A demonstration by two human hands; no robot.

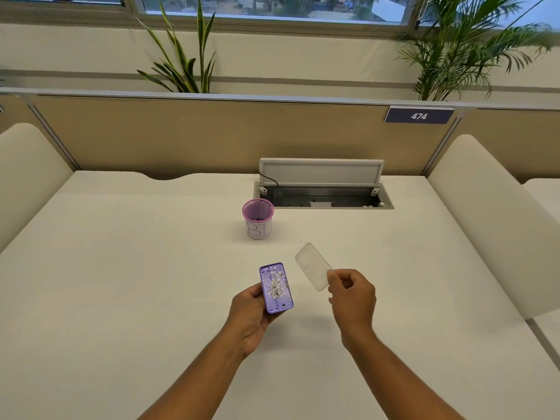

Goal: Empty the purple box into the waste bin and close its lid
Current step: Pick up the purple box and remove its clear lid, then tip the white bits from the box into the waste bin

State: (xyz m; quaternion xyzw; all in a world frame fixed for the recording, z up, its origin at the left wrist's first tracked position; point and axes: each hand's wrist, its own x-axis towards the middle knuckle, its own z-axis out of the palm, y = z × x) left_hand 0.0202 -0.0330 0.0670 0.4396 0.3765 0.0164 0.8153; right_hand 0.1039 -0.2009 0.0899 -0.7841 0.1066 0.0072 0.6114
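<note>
Purple box: one small, flat, rectangular purple plastic box (276,287), open side up, held above the near middle of the counter, its long side running away from me.
Contents: a heap of small white paper dots (276,287) inside the box; too many and too small for me to count.
Left hand: my left hand (253,313) grips the box from its left side and from underneath, fingers wrapped around its near end.
Lid: one translucent, whitish, rounded rectangular plastic lid (312,266), off the box and just to its right, tilted, not touching the box.
Right hand: my right hand (351,295) pinches the lid's near corner between thumb and fingertips, the other fingers curled in.
Waste bin: one small round pink mesh waste bin (258,219) with a white paper label wrapped around its lower half, standing upright on the counter beyond the box, well apart from both hands.
Counter: one wide white counter (136,268).
Cable tray: one grey recessed cable tray (324,198) just behind and right of the bin, its flap raised.
Plants: two green plants (185,56) behind the beige partition.
</note>
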